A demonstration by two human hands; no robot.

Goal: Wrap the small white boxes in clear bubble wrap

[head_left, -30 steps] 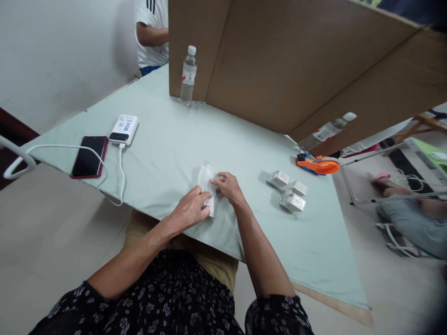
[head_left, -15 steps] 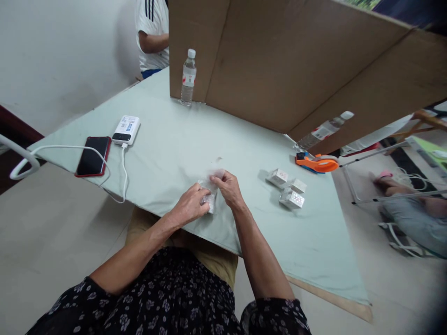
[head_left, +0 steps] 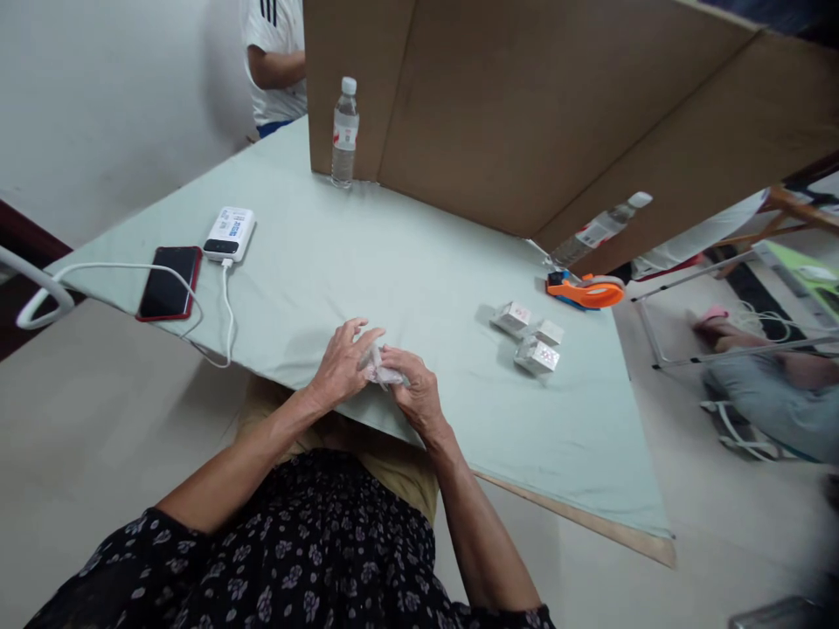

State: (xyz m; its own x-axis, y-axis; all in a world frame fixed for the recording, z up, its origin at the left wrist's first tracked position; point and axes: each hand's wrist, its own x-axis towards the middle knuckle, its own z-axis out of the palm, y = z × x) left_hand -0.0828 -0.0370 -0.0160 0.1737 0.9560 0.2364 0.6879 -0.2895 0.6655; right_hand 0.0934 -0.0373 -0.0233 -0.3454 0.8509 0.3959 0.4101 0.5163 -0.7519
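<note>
A crumpled, whitish translucent plastic wrap (head_left: 385, 375) is between my two hands, near the front edge of the table. My left hand (head_left: 342, 363) grips its left side, fingers curved over it. On the other side my right hand (head_left: 417, 391) has its fingers and thumb closed on the wrap. Whether something sits inside the wrap is hidden by my fingers. To the right of my hands, a group of small whitish boxes (head_left: 538, 356) stands close together, at least one in clear plastic.
An orange and blue tape dispenser (head_left: 585, 290) lies behind the boxes. A tall cardboard panel (head_left: 472, 114) borders the far side, with water bottles (head_left: 344, 135) against it. At left are a phone (head_left: 169, 284), a white power bank (head_left: 229, 234) and cables. A person (head_left: 279, 65) sits beyond.
My hands have shifted over the wrap: the right hand has turned inward and lower, the left has moved slightly left. The wrap looks more bunched up. The whole view has shifted a little.
</note>
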